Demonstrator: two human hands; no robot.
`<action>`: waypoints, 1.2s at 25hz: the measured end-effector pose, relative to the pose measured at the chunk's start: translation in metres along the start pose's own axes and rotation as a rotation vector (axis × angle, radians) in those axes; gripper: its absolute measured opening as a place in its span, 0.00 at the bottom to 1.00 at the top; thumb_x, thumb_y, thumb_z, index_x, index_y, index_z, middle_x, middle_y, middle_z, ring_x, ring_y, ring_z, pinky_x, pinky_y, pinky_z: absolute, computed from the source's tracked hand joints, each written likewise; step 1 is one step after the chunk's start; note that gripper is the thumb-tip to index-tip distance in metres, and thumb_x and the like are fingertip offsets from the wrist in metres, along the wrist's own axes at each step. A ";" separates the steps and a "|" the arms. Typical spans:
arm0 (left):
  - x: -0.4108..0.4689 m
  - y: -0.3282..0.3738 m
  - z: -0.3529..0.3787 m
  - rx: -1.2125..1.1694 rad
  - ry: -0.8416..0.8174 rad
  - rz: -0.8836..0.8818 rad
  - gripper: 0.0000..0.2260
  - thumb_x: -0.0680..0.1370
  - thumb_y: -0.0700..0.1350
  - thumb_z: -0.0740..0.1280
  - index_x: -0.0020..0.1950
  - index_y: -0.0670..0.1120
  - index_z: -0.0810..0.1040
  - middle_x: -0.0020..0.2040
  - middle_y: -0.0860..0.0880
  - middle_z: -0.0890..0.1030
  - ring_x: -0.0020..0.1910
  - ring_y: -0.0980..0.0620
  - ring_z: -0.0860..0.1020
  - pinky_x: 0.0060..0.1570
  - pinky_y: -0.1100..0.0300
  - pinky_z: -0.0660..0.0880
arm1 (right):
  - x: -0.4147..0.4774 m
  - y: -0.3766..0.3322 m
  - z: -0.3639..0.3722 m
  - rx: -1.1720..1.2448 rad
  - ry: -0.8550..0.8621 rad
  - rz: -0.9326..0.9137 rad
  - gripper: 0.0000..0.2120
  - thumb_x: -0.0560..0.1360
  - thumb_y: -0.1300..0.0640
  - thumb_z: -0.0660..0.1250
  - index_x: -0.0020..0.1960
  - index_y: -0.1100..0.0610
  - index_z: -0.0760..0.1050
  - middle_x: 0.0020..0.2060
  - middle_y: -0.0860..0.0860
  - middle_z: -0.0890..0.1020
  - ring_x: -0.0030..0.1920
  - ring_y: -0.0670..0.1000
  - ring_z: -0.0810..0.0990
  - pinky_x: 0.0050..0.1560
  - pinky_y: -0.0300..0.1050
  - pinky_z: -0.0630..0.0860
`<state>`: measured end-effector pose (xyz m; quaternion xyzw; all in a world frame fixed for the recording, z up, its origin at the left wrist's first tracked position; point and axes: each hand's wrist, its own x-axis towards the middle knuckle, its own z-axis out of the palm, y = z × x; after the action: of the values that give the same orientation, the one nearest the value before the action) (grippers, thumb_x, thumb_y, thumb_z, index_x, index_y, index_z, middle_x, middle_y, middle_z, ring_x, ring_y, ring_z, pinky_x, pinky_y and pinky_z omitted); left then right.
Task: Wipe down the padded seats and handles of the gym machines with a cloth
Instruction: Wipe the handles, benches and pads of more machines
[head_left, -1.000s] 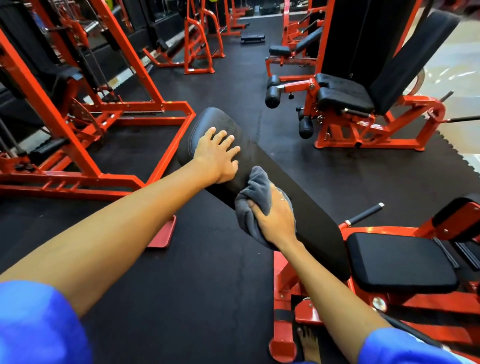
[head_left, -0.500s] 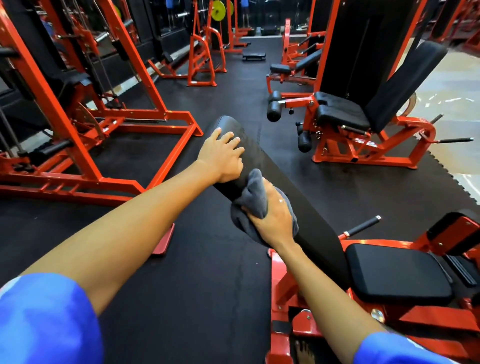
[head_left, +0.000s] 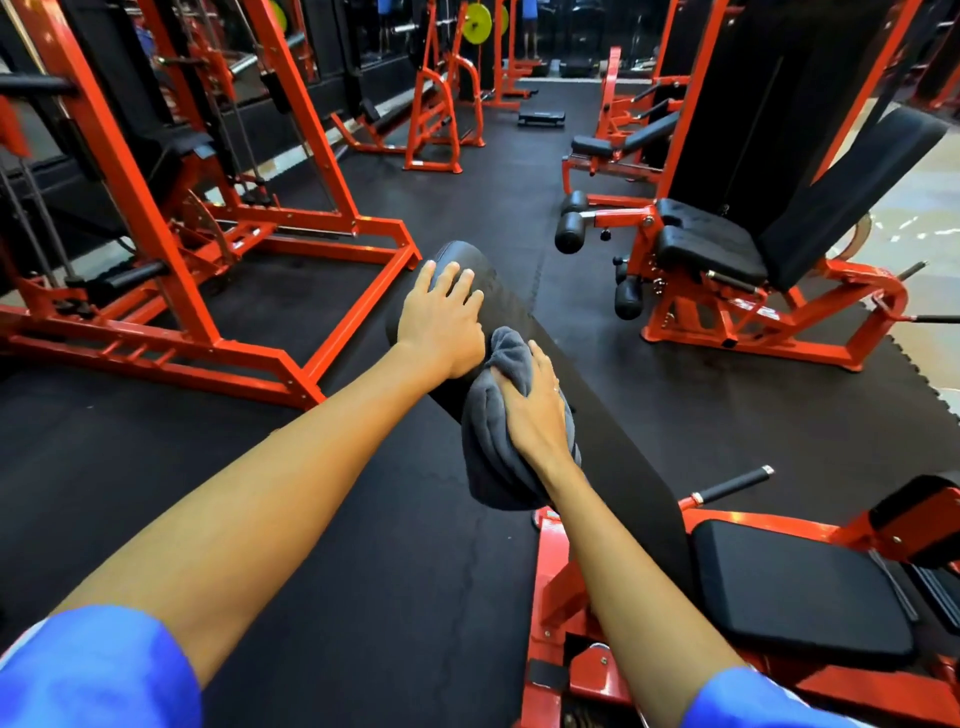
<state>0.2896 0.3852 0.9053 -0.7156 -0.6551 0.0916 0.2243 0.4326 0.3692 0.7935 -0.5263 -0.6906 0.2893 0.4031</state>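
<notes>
Pad (head_left: 623, 493) lengthwise away-left, perhaps inclined

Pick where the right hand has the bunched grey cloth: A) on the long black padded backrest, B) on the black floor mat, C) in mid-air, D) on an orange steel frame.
A: the right hand holds the bunched grey cloth against the long black padded backrest, beside the left hand.

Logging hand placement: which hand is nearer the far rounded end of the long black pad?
Left. The left hand rests on the pad near its far end; the right hand grips the cloth lower down.
</notes>
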 end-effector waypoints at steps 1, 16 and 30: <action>0.001 0.002 0.000 -0.003 -0.016 -0.015 0.26 0.85 0.53 0.47 0.83 0.47 0.55 0.84 0.44 0.51 0.83 0.44 0.46 0.80 0.42 0.41 | 0.011 -0.004 -0.003 -0.013 -0.048 -0.014 0.17 0.80 0.33 0.57 0.61 0.40 0.73 0.71 0.47 0.69 0.76 0.51 0.65 0.76 0.56 0.63; 0.012 0.020 -0.004 0.069 -0.119 -0.166 0.26 0.86 0.53 0.46 0.84 0.49 0.50 0.84 0.47 0.46 0.83 0.44 0.42 0.79 0.40 0.37 | 0.075 0.044 -0.004 0.053 -0.196 -0.147 0.17 0.78 0.30 0.59 0.59 0.38 0.73 0.61 0.45 0.74 0.68 0.49 0.73 0.74 0.52 0.67; 0.018 0.033 -0.001 0.050 -0.081 -0.309 0.26 0.86 0.55 0.45 0.84 0.53 0.48 0.84 0.46 0.43 0.83 0.46 0.41 0.79 0.40 0.39 | 0.120 0.044 -0.035 0.125 -0.239 -0.021 0.10 0.79 0.38 0.64 0.56 0.41 0.73 0.61 0.50 0.76 0.58 0.51 0.78 0.63 0.54 0.76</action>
<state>0.3221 0.4013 0.8949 -0.5963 -0.7633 0.1014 0.2269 0.4703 0.4954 0.8054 -0.4548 -0.7198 0.3882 0.3527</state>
